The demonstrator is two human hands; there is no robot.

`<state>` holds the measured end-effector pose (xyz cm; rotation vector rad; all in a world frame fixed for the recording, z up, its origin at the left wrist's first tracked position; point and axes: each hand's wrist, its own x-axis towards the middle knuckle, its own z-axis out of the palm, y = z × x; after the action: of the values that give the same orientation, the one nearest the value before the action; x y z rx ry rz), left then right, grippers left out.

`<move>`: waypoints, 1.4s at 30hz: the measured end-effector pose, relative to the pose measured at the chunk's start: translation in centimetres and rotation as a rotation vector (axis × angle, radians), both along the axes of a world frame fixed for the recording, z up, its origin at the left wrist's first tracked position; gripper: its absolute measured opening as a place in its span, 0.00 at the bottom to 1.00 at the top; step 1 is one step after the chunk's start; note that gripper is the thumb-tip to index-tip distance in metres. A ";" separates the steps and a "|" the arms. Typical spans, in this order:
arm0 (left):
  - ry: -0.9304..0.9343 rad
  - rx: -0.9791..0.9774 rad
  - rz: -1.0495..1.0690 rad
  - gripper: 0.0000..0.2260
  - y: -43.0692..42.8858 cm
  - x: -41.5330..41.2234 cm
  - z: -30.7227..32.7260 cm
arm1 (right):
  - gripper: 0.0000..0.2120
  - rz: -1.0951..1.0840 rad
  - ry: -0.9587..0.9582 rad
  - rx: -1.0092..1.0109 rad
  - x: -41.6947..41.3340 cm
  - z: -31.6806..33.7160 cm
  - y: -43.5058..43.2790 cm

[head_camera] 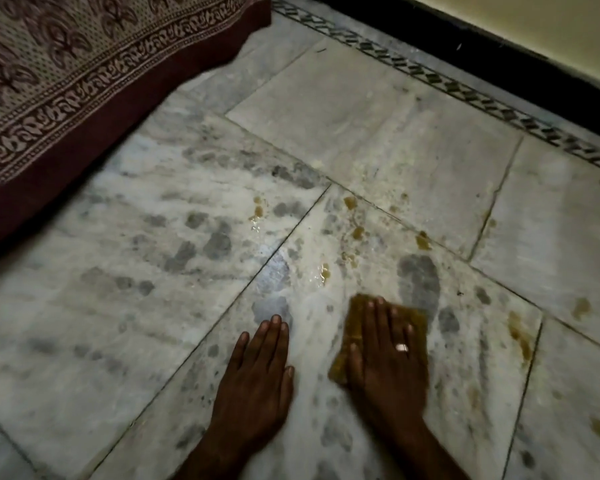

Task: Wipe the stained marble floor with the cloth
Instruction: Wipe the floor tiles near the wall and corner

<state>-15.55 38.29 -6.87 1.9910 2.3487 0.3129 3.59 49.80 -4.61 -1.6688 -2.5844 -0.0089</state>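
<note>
A folded brownish-yellow cloth (355,327) lies flat on the white and grey marble floor (153,271). My right hand (385,355), with a ring on one finger, presses down on the cloth with its fingers spread; it looks slightly blurred. My left hand (257,379) rests palm-down on the bare floor just left of the cloth, fingers together, holding nothing. Yellow-brown wet stains dot the marble beyond the cloth (352,202) and to the right (518,332).
A mattress or cushion with a patterned maroon and cream cover (66,81) lies on the floor at the upper left. A dark patterned floor border (465,88) and a black skirting with a pale wall (534,29) run along the upper right.
</note>
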 end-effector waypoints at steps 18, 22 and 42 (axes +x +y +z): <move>-0.015 -0.019 0.133 0.28 5.3 -4.1 -0.5 | 0.32 -0.009 -0.006 -0.030 -1.4 -0.2 3.6; -0.028 0.003 0.117 0.28 6.2 -5.4 -0.7 | 0.30 0.198 -0.007 -0.020 -3.8 -0.6 -0.1; 0.006 0.078 0.168 0.25 7.2 -5.8 -1.1 | 0.32 0.436 0.027 -0.038 -12.9 -0.4 5.7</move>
<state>-21.33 45.52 -7.97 1.8304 2.5504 0.4121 -9.30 55.46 -4.99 -1.0708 -2.8812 0.0831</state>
